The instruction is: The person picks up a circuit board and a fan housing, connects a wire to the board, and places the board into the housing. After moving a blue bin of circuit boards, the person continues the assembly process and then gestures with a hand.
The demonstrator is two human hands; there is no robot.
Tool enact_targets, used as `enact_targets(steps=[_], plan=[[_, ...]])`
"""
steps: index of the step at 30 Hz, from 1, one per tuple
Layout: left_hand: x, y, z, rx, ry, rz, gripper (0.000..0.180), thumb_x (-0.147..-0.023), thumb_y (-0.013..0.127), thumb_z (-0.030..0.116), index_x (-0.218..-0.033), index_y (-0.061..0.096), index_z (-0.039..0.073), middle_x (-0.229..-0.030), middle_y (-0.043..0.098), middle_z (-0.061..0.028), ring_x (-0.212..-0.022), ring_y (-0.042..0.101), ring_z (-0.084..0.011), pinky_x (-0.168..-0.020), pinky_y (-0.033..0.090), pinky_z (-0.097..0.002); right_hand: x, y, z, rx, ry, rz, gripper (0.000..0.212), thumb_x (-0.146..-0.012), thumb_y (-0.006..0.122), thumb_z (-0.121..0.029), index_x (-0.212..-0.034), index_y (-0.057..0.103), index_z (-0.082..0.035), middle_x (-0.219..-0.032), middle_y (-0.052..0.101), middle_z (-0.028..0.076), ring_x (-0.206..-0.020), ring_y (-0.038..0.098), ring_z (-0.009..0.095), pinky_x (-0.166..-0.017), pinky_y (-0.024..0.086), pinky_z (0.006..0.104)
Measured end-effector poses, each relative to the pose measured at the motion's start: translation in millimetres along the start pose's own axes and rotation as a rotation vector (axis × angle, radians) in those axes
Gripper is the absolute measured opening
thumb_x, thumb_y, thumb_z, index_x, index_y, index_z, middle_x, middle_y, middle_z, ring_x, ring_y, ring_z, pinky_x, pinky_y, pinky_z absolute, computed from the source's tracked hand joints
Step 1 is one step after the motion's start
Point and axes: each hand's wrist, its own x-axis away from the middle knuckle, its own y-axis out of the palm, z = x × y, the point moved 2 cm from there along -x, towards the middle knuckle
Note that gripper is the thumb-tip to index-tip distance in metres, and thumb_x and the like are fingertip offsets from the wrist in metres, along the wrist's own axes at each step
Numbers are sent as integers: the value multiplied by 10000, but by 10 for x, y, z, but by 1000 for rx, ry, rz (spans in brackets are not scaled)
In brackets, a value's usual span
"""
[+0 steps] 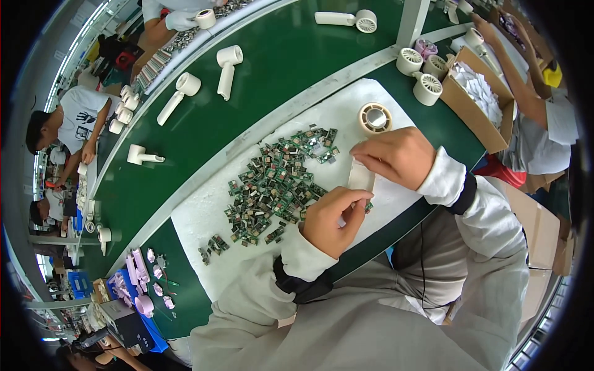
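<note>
On the white foam sheet (204,232) lies a cream handheld fan, its round head (375,119) away from me and its open handle (361,177) between my hands. My right hand (399,157) has its fingers pinched together over the handle; what is in them is hidden. Close to the handle's near end, my left hand (337,219) is closed with thumb and forefinger together, and its grip is hidden too. A bit of green circuit board (369,206) shows just below those fingertips. To the left spreads a heap of small green circuit boards (272,182).
A pale metal rail (266,130) separates my bench from a green belt carrying cream fans (228,71). Several fan heads (427,88) and a carton of white pieces (479,102) stand at right. Pink parts (137,272) lie at lower left. Other people work around the line.
</note>
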Motion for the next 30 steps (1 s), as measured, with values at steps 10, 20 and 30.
enact_targets(steps=[10,20,30], plan=[[-6,12,-16,9,29,-39,205,-890,602,-68,-1062,679,13,-861,668,-111,-695,634,-149,-629,495,-264,-24,45,8,-186,296,-22,140,-869,719,-180,-931,696,-57,-709,682,78,-609,664,221,-568,505,312],[-24,-80,-90,512,-318,310,279,-945,631,28,-1219,599,-15,-995,627,-58,-794,604,-100,-718,507,-244,11,34,-3,-287,291,-33,139,-859,728,-184,-924,706,-63,-683,671,74,-595,657,216,-564,502,313],[7,-41,-153,384,-237,311,329,-897,673,-8,-1204,556,6,-1067,620,-75,-847,621,-105,-760,487,-227,25,38,-145,-495,317,-192,122,-830,745,-155,-894,708,-58,-566,590,46,-499,591,181,-515,458,302]])
